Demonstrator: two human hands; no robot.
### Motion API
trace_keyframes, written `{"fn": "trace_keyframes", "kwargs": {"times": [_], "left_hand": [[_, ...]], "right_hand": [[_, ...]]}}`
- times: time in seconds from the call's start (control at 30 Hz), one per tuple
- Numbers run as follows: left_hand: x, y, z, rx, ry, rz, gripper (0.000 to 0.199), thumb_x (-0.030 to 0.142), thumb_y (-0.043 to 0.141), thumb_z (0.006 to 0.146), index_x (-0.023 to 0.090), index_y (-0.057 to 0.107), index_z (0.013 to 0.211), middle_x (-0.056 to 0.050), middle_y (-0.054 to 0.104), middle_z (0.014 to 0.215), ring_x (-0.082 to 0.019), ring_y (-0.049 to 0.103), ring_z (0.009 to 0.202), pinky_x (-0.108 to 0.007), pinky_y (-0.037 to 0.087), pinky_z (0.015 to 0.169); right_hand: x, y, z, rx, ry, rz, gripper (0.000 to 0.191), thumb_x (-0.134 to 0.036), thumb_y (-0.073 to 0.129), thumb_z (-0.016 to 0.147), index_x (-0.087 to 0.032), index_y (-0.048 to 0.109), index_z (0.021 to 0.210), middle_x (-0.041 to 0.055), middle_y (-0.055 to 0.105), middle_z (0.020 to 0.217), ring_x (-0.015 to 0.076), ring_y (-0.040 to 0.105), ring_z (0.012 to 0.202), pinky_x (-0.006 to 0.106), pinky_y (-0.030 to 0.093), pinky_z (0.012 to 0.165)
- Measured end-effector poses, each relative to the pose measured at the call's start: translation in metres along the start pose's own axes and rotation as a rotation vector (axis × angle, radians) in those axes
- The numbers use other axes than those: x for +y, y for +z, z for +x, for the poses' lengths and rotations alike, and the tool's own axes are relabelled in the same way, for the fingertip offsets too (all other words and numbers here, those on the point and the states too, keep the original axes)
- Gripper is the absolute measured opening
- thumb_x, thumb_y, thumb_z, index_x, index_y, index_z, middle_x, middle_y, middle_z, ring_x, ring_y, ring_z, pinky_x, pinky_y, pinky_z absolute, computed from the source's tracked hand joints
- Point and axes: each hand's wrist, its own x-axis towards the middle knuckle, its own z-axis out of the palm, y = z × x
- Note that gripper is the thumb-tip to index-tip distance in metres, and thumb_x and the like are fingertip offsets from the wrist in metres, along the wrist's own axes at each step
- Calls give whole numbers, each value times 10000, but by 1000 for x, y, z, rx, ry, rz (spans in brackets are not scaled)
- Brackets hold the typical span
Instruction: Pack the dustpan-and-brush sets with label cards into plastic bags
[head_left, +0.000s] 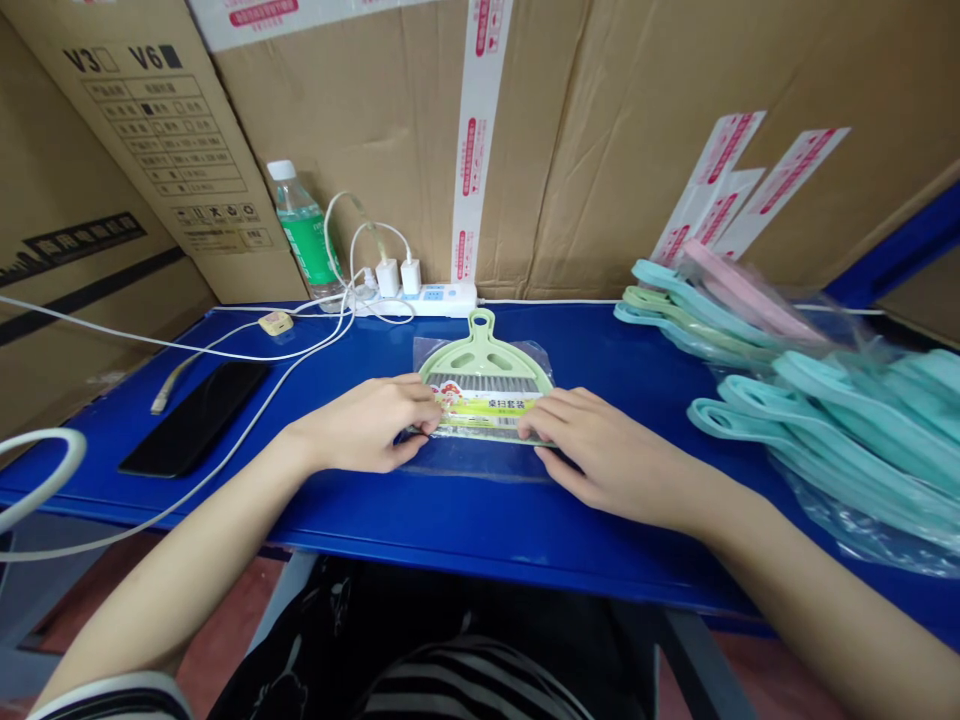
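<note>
**Bagged green dustpan (484, 352) held between two hands**

In the head view, the pale green plastic dustpan lies flat, its looped handle pointing away from the person, inside a clear plastic bag (480, 462). It rests on a blue workbench (525, 540), near the bench's middle. A small grey-bristled brush (480, 383) and a printed yellow-and-white label card (487, 408) show through the film.

The left hand (367, 425) has its fingers close together and lightly curled, with the tips on the pack's left edge. The right hand (611, 455) lies flatter, its fingers slightly fanned over the right edge. Neither thumb shows clearly, so I cannot tell whether either hand is pinching the pack.

The pack looks light, and the pan stiff, while the film seems slippery and soft. The firmest hold would probably be on the rigid pan edges or the handle loop, not the loose bag.

Beyond the hands lie a black smartphone (195, 418), a white power strip (420, 298) with chargers, and a clear water bottle (300, 225). To the right is a heap of bagged teal dustpans (840, 430).
</note>
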Motion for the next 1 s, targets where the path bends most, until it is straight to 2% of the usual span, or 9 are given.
{"fn": "trace_keyframes", "kwargs": {"times": [0.3, 0.67, 0.77, 0.9, 1.0], "left_hand": [[1, -2, -1, -20, -7, -11, 98, 143, 523, 852, 184, 592, 794, -13, 628, 785, -177, 549, 803, -294, 442, 737], [2, -1, -1, -24, -15, -38, 77, 124, 552, 837, 176, 585, 792, -20, 627, 796, -181, 545, 806, -294, 436, 741], [1, -2, -2, -34, -25, -52, 76, 230, 608, 858, 176, 586, 810, -28, 630, 815, -193, 552, 825, -303, 436, 756], [0, -3, -3, -54, -19, -91, 360, 505, 689, 802, 163, 593, 859, -41, 616, 839, -209, 559, 827, -322, 440, 776], [0, -4, -4, -80, -12, -120, 496, 594, 738, 708, 161, 588, 898, -44, 602, 887, -210, 557, 845, -323, 446, 795]], "right_hand": [[1, 3, 3, 32, 19, 7, 148, -184, 420, 929, -185, 567, 948, 105, 672, 897, 247, 600, 850, 398, 442, 783], [-1, 2, 5, 45, 31, 45, 186, -163, 382, 944, -209, 492, 801, 66, 652, 810, 215, 578, 769, 362, 403, 742], [-1, 2, 5, 50, 27, 36, 179, -153, 393, 939, -207, 491, 800, 61, 648, 802, 209, 577, 761, 352, 394, 741], [-1, 3, 5, 52, 23, 32, 173, -149, 403, 938, -203, 492, 801, 59, 641, 789, 209, 575, 758, 347, 388, 739], [-1, 3, 5, 51, 27, 26, 187, -145, 384, 940, -205, 492, 800, 61, 642, 789, 206, 568, 753, 345, 387, 733]]}}
